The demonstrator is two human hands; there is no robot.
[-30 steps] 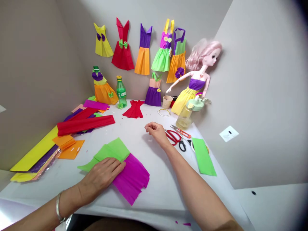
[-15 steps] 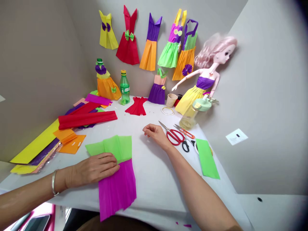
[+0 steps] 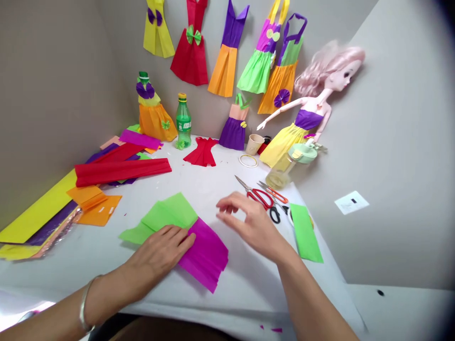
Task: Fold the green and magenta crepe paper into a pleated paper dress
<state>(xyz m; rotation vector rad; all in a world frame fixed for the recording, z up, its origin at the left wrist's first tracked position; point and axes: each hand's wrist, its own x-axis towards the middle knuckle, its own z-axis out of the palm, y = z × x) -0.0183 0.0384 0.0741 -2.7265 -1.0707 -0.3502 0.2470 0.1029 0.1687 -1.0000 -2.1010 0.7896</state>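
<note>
A crepe paper piece with a green part (image 3: 167,210) and a gathered magenta part (image 3: 208,251) lies slanted on the table. My left hand (image 3: 161,251) is on it at the seam, fingers together and curled down on the paper, covering some of the seam. Just right of the piece, my right hand (image 3: 250,222) hovers with thumb and forefinger apart and nothing visible between them. Red-handled scissors (image 3: 261,196) lie right behind that hand, beside black-handled scissors (image 3: 274,214) and an orange-handled cutter (image 3: 279,195).
Folded crepe paper (image 3: 124,171) is piled at the left. Along the back stand a green bottle (image 3: 183,123), a paper cup (image 3: 254,144) and a drink bottle (image 3: 284,173). A doll (image 3: 309,118) leans by the right wall. A green strip (image 3: 306,232) lies at the right; paper dresses (image 3: 223,68) hang behind.
The green and magenta piece has turned, its magenta end swinging to the right, with my left hand moving along on it. My right hand's thumb and forefinger have spread apart. The view has shifted slightly.
</note>
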